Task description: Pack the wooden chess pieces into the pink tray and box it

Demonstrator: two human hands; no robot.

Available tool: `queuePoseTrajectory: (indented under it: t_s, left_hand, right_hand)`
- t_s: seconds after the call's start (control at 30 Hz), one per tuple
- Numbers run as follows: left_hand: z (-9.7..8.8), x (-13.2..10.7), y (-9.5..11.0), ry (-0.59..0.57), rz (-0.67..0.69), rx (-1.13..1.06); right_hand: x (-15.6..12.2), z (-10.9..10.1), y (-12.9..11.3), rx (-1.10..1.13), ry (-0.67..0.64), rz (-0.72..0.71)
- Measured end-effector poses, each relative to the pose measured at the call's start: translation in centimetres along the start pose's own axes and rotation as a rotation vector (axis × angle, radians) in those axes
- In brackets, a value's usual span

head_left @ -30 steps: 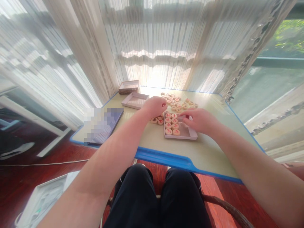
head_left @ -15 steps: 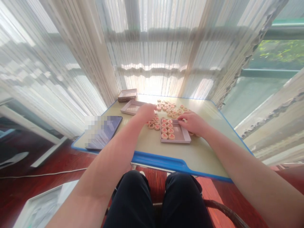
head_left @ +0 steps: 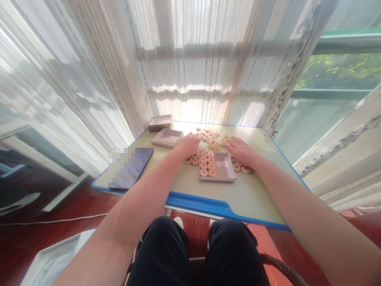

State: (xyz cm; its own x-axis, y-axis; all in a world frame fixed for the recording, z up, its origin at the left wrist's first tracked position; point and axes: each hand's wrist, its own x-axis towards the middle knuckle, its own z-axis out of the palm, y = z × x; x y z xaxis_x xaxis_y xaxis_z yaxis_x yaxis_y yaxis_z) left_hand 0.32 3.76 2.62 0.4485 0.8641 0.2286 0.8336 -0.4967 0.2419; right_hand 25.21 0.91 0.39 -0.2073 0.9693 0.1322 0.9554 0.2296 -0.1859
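A shallow open box stands on the table. Its left side holds two columns of round xiangqi pieces marked in red; the right side shows bare floor. My left hand reaches over the loose pieces left of and behind the box, its fingers a little bent and no piece visible in them. My right hand lies low over pieces behind the box's right corner, fingers stretched out and palm down. More pieces peek out beneath its wrist. What lies under both palms is hidden.
Loose pieces spread at the table's far middle. An empty tray-like box and stacked boxes sit at the back left. A dark flat tablet-like object lies at the left. The table has a blue edge.
My right hand has left the box's back right corner and moved outward over the loose pieces, fingers straighter. My left hand has shifted slightly right and lower. The pieces in the box look the same.
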Motion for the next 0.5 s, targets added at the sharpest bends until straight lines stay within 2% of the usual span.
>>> queuePoseTrajectory:
  t_s: [0.13, 0.27, 0.4, 0.5]
  left_hand:
    - [-0.1, -0.1, 0.6, -0.018, -0.052, -0.189]
    - [-0.1, -0.2, 0.7, 0.050, -0.090, -0.283]
    - [0.1, -0.2, 0.1, 0.060, -0.052, -0.196]
    - [0.0, -0.3, -0.5, 0.121, -0.022, -0.056]
  right_hand:
    - [0.2, 0.2, 0.1, 0.050, 0.053, -0.088]
    - [0.2, -0.1, -0.1, 0.132, 0.104, -0.047]
    - [0.4, -0.5, -0.2, 0.148, 0.149, 0.038]
    - [0.6, -0.4, 0.3, 0.057, 0.103, 0.019]
